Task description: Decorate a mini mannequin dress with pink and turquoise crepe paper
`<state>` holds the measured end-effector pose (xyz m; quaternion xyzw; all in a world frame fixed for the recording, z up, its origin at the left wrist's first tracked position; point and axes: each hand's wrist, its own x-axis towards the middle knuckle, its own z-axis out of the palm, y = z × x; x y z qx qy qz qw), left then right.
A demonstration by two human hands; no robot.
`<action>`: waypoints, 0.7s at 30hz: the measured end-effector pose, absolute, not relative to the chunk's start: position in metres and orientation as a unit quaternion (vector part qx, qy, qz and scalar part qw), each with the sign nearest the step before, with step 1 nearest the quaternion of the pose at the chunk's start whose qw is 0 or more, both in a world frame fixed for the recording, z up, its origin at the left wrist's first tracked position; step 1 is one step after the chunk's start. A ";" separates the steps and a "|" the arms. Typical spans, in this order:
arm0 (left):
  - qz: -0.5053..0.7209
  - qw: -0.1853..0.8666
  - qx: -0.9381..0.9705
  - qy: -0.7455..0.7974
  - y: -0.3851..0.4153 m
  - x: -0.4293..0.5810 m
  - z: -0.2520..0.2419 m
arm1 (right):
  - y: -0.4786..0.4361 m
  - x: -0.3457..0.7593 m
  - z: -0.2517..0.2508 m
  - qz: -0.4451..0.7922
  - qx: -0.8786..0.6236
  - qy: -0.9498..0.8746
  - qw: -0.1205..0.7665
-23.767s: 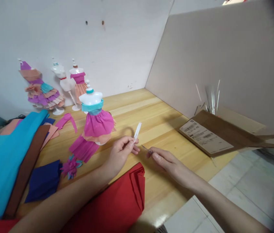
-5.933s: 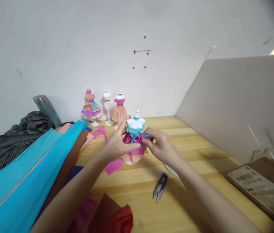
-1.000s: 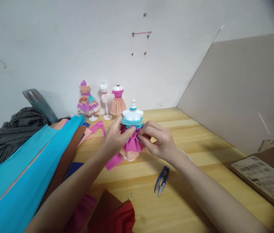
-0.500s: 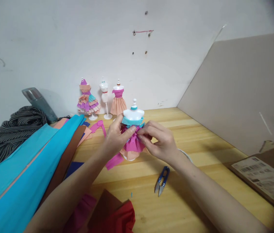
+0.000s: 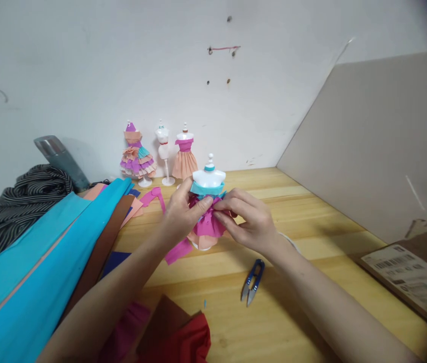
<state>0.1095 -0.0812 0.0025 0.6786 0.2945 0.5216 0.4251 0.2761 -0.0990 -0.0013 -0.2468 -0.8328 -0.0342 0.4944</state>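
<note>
A small white dress form stands upright on the table, wearing a turquoise band over the chest and a layered skirt with a magenta ruffle above peach fabric. My left hand is wrapped round the form's left side at the waist, its thumb pressing on the magenta cloth. From the other side, my right hand pinches the magenta ruffle near the waist between thumb and fingers. Blue thread snips lie on the table below my right wrist.
Behind stand a ruffled-dress mannequin, a bare mannequin and a peach-skirted one. Turquoise fabric and striped cloth lie left, red cloth in front. A brown cardboard box sits right, by a grey panel.
Almost nothing differs. The fingers of my right hand have shifted very slightly at the magenta ruffle, while my left hand keeps its hold on the dress form.
</note>
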 end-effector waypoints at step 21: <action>0.512 0.448 0.681 0.270 -0.082 0.110 0.005 | -0.096 0.278 -0.003 -0.006 -0.251 -0.826 0.505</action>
